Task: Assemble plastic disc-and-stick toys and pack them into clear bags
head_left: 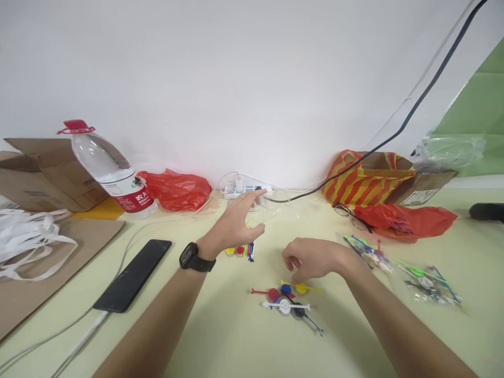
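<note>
My left hand (236, 220) is raised above the pale table (220, 336), fingers stretched out and apart, holding nothing; a black watch (192, 257) is on its wrist. Just beneath it lie a few small coloured plastic pieces (241, 250). My right hand (311, 258) hovers low with its fingers curled down over a loose pile of small coloured plastic pins (289, 299) in red, yellow, blue, white and black, its fingertips touching the yellow one (301, 287). Whether it grips the yellow pin I cannot make out.
A black phone (134, 274) on a white cable lies left. Behind are a large water bottle (112, 170), cardboard boxes (43, 173), red plastic bags (179, 190), a power strip (246, 189), glasses (348, 212) and a striped bag (362, 181). Bagged coloured pins (427, 281) lie right.
</note>
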Demonstrator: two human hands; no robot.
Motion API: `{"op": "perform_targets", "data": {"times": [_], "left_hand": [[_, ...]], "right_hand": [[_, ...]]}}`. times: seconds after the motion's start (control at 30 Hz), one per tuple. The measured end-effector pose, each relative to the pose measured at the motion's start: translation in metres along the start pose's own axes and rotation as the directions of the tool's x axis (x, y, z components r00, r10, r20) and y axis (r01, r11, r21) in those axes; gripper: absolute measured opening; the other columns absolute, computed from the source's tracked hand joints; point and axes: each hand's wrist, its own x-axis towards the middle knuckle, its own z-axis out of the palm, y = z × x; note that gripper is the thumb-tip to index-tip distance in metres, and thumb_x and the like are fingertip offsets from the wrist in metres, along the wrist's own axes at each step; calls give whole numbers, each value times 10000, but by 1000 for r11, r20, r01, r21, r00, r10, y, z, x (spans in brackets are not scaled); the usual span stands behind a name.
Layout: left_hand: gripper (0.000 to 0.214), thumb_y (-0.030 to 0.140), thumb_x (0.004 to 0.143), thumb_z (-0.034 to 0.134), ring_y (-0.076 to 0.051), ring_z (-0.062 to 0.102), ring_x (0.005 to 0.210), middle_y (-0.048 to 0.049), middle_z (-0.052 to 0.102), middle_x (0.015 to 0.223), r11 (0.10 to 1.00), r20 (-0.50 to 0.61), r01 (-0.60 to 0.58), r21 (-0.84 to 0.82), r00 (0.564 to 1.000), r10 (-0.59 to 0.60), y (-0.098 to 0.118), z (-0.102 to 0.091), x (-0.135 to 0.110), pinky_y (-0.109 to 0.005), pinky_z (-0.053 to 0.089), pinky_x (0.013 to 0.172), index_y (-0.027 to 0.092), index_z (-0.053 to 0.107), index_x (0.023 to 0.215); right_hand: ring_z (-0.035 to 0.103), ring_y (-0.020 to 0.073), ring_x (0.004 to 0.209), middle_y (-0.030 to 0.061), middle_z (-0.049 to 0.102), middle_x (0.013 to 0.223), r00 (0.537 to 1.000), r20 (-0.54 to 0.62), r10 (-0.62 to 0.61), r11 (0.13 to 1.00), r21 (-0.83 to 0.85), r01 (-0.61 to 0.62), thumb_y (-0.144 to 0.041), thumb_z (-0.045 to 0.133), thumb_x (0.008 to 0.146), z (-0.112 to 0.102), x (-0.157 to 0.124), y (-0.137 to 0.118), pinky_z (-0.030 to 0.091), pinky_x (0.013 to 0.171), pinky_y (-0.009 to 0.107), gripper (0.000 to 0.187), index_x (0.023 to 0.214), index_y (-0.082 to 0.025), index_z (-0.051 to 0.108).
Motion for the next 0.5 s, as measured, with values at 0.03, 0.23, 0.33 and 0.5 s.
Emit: {"op": "perform_targets", "data": {"times": [0.03, 0.23, 0.33, 0.5], "left_hand": [[746, 188, 817, 648, -269, 587, 1151, -77, 612, 1246, 1000, 5, -4, 2, 1000, 4, 1, 0, 0, -423, 488, 1039, 264, 407, 1519], [760, 181, 816, 648, -273, 582, 1166, -82, 596, 1269, 999, 28, -35, 1, 999, 35, 6, 1, 1, -435, 480, 1049, 278, 406, 1529], [753, 183, 821, 647, -274, 578, 1172, -81, 597, 1261, 999, 21, -43, 2, 999, 43, 6, 0, 1, -437, 473, 1060, 276, 409, 1529], [746, 182, 823, 648, -269, 580, 1137, -82, 597, 1252, 999, 9, -44, 7, 999, 44, 4, -2, 1, -431, 479, 1029, 270, 414, 1526]], "right_hand": [[576, 160, 682, 28, 697, 861, 999, -8, -31, 999, -8, 31, -328, 796, 736, 2, 4, -3, 352, 536, 248, 205, 878, -189, 748], [518, 127, 618, -19, 613, 733, 977, 120, -175, 983, 86, 165, -315, 751, 804, 6, 9, -9, 357, 530, 237, 160, 899, -188, 767], [521, 126, 639, -29, 590, 739, 971, 124, -206, 975, 110, 193, -295, 773, 779, 7, 9, -9, 365, 544, 230, 174, 921, -194, 770], [525, 124, 670, -33, 608, 798, 955, 183, -233, 970, 110, 215, -236, 788, 725, 10, 12, -7, 359, 557, 220, 232, 952, -204, 750]]}}
